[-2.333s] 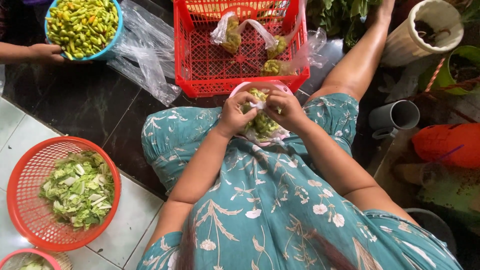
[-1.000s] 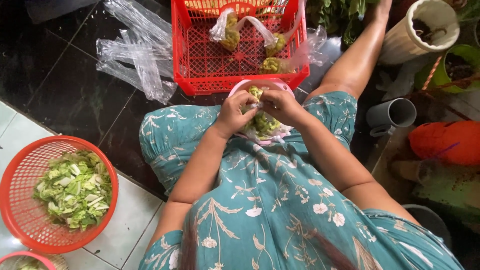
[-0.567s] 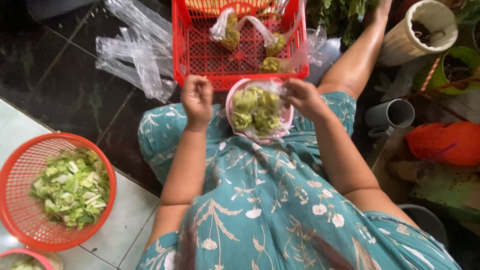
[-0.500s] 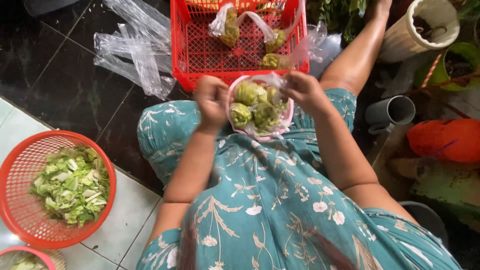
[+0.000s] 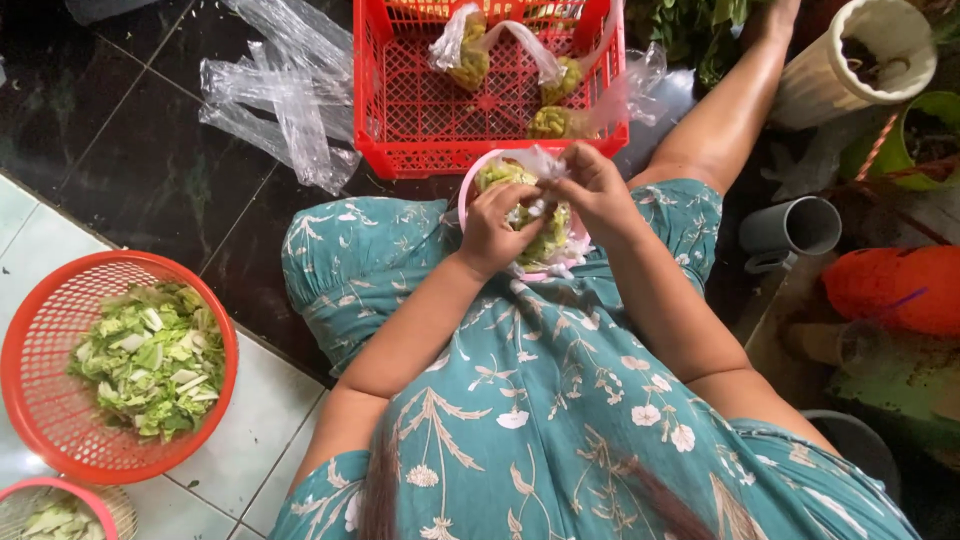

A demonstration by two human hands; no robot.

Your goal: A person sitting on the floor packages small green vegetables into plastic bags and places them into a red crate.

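Note:
A pink bowl [image 5: 468,190] lined with a clear plastic bag [image 5: 540,160] rests on my lap, filled with green and yellow vegetable pieces [image 5: 548,240]. My left hand [image 5: 495,228] and my right hand [image 5: 592,190] meet over the bowl, both pinching the top of the bag together. I sit on the floor in a teal flowered dress [image 5: 560,400], my right leg stretched out beside a red crate [image 5: 400,130].
The red crate ahead holds several tied bags of vegetables [image 5: 470,55]. Loose clear bags [image 5: 280,110] lie on the dark floor at left. A red basket of chopped greens [image 5: 60,400] sits at lower left. Pots and a grey cup [image 5: 790,228] crowd the right.
My hands had spread apart with the bag open over the bowl; now both have come back together and gather the bag's top. Earlier a person's blue bowl at upper left left the view.

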